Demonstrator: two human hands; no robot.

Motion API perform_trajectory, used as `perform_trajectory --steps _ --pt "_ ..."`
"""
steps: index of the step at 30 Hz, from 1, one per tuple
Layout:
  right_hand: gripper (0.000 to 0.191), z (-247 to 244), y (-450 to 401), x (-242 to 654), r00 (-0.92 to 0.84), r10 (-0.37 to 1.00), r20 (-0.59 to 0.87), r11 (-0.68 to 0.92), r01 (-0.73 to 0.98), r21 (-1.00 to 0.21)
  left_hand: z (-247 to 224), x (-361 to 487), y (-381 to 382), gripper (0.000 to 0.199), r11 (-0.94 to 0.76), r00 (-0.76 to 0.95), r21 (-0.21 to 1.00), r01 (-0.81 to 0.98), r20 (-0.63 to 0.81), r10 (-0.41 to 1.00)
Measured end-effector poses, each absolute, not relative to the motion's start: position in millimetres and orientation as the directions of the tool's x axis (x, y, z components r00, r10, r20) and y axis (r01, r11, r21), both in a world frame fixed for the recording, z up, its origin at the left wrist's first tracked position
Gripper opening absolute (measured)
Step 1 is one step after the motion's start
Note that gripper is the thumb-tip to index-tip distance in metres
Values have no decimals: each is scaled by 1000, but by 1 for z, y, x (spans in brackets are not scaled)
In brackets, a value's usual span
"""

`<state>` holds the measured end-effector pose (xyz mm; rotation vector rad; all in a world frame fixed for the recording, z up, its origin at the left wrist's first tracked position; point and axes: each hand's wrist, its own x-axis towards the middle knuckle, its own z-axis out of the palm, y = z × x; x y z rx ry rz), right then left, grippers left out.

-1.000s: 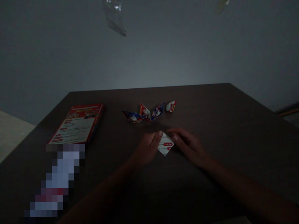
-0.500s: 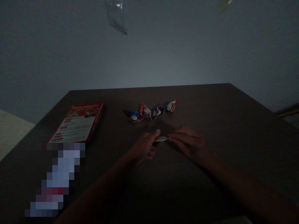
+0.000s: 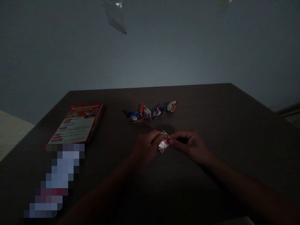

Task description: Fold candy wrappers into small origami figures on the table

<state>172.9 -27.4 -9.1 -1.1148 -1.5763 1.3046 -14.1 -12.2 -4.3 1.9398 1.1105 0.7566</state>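
Between my hands is a small folded piece of glossy printed paper, red and white, its flat face turned up toward me. My left hand pinches its left side with the thumb on top. At its right edge, the thumb and fingertips of my right hand close on it. Just beyond stand several folded paper pieces: a blue one on the left, a red and white one, another blue one and a smaller red and white one.
A stack of red and white printed sheets or booklets lies at the left of the dark table. Nearer me, a pixelated pale item adjoins it. A clear plastic bag hangs on the wall behind.
The folded paper has turned from nearly edge-on to showing its broad printed face. My left hand has rotated with it, and my right fingers have curled in at its edge.
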Motion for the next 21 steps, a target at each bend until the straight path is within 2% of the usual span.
perform_trajectory --steps 3,6,12,16,21 --pt "22 -9 -30 173 -286 947 144 221 259 -940 -5 -10 -15 32 -300 454 859 415 90 887" --pt "23 -8 -31 173 -313 914 260 377 408 -832 -6 -5 -20 33 -246 484 901 357 47 874" --pt "23 -10 -30 173 -439 848 297 517 562 -646 -10 -1 -25 37 -148 525 953 266 -14 851" --pt "24 -10 -30 174 -481 816 322 559 510 -654 -10 -5 -22 34 -236 528 928 287 52 848" --pt "24 -10 -28 172 -470 837 280 511 487 -709 -10 -8 -18 25 -367 506 868 334 163 847"
